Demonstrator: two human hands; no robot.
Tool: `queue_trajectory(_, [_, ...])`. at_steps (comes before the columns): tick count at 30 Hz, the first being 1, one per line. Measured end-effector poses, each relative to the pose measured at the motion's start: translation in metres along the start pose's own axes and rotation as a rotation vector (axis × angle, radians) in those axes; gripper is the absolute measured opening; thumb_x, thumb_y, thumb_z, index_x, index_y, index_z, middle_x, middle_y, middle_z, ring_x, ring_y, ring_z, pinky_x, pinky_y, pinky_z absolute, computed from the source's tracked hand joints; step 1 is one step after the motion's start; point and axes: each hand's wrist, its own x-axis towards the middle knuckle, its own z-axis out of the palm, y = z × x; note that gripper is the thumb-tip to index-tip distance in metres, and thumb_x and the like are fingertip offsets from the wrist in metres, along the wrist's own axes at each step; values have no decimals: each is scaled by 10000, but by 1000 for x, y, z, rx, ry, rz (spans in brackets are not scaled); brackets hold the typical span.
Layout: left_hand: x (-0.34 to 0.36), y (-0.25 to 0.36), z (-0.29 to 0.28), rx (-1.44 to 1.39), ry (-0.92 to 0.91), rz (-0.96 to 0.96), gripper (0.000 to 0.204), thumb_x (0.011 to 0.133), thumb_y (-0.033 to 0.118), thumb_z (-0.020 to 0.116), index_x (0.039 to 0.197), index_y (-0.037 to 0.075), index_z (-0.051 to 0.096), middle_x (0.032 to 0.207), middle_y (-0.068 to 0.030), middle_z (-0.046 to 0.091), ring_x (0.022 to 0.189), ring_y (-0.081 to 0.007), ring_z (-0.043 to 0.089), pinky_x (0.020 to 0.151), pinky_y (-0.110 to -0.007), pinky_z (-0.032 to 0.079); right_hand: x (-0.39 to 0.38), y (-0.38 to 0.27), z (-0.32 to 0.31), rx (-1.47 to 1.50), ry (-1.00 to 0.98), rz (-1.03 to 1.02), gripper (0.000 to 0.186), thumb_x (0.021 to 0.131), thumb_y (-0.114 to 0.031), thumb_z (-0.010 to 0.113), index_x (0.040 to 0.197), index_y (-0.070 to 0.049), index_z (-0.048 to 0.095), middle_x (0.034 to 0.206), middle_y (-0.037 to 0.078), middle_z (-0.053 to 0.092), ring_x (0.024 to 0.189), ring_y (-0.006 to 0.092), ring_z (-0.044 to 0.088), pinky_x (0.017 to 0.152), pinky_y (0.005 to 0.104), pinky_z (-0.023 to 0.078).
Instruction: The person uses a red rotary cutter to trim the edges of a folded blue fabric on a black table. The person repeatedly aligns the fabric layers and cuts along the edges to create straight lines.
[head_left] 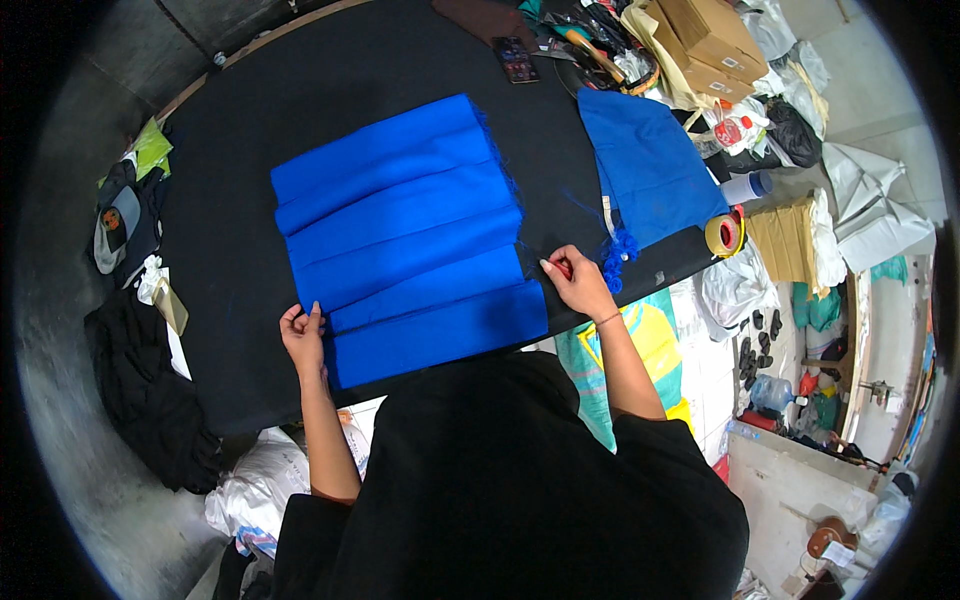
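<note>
Bright blue fabric (400, 230) lies in several overlapping folded strips on the black-covered table (230, 280), its right edge frayed with loose threads. At the fabric's near left edge, my left hand (304, 340) pinches the cloth between thumb and fingers. My right hand (580, 285) is closed around a small red object (562, 268), just right of the fabric and apart from it. Most of that object is hidden by the fingers, so its kind does not show. Beside this hand sits a tangle of blue thread or scraps (618, 258).
Another blue cloth piece (655, 165) lies at the right, near rolls of tape (725, 235) and a capped bottle (746, 187). A phone (515, 60) rests at the far side. Cardboard boxes (705, 45) stand far right. Dark clothing (140, 390) hangs along the left edge.
</note>
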Motion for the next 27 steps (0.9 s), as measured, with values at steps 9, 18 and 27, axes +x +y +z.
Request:
queue_trajectory(9, [11, 10, -2, 20, -51, -6, 258, 946, 192, 844, 1040, 67, 638, 751, 36, 654, 655, -47, 581, 616, -210, 455, 32, 16, 36, -126, 146, 57, 347, 885, -334, 835, 1053, -61, 702, 920, 205, 751, 874, 417, 747, 765, 476, 579])
queue_trajectory(18, [11, 24, -7, -21, -129, -4, 230, 956, 191, 833, 1020, 87, 638, 733, 51, 640, 617, -39, 558, 582, -203, 435, 61, -17, 6, -68, 484, 17, 256, 991, -257, 727, 955, -10, 668, 737, 180, 693, 664, 334, 695, 638, 454, 520])
queue_trajectory(27, [15, 42, -3, 203, -249, -27, 201, 1043, 289, 724, 912, 147, 667, 741, 85, 606, 640, -34, 554, 596, -218, 435, 62, -40, 65, -3, 337, -61, 389, 855, -373, 881, 837, -31, 698, 716, 132, 646, 652, 249, 621, 671, 389, 516])
